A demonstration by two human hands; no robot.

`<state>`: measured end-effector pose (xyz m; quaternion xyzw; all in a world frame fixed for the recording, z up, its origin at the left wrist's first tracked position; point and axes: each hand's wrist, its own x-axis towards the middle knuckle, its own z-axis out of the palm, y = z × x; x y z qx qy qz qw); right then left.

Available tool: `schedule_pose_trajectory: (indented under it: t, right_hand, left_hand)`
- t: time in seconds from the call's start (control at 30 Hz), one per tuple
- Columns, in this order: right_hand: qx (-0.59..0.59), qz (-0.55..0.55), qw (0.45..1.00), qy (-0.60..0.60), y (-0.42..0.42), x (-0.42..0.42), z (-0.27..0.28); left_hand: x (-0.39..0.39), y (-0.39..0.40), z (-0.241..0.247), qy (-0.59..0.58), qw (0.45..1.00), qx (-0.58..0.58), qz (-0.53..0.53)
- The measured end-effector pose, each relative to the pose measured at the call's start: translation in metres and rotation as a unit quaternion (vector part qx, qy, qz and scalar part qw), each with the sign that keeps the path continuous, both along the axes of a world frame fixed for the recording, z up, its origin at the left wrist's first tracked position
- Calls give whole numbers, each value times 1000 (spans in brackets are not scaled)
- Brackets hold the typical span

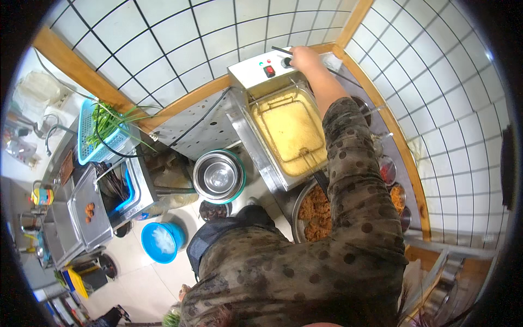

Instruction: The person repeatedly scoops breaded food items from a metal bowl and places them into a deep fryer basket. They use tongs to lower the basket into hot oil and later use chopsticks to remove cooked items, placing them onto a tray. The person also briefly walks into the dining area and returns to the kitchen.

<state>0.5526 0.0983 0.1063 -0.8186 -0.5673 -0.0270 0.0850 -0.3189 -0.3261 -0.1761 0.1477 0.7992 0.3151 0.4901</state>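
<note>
My right hand (304, 59) is at the black control knob (287, 62) on the white control box (249, 75) of an electric deep fryer. A thin dark rod or cable (282, 50) shows on both sides of the hand; whether it is gripped is hidden. Below the box, pale yellow foam covers the oil (290, 126), with a wire fry basket (282, 153) sunk in it. The basket's black handle (321, 183) points towards me, partly under my sleeve. Of my left hand (184, 292), only some fingertips seem visible beside my body, low at the left.
A metal basin of reddish-brown food (314, 214) stands before the fryer. Nested steel bowls (216, 176) and a blue bucket (163, 242) are to the left. A blue basket (83, 141) holds green onions. Small containers, one with red contents (386, 170), line the right shelf.
</note>
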Motion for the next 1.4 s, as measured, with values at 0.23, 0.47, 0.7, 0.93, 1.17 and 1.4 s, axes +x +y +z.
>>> schedule_pose_trajectory:
  t: [0.23, 0.47, 0.7, 0.93, 1.17, 1.4]
  right_hand:
    - [-69, -13, 997, 5, 24, -3, 0]
    - [-77, -22, 997, -9, 32, 8, -7]
    - [-80, -3, 997, -17, 32, 4, -5]
    - [-96, -13, 995, -20, 33, 3, -4]
    - [-108, -28, 993, -26, 35, -2, 1]
    - [-102, -28, 994, -21, 36, -3, -4]
  left_hand:
    - [34, -27, 0, -10, 999, -11, 43]
    - [39, -16, 0, -24, 999, -3, 43]
    - [41, -11, -5, -33, 998, 12, 51]
    - [45, -13, -10, -41, 997, 15, 60]
    - [49, -25, -16, -52, 995, 24, 81]
    - [45, -45, -18, -69, 989, 51, 121]
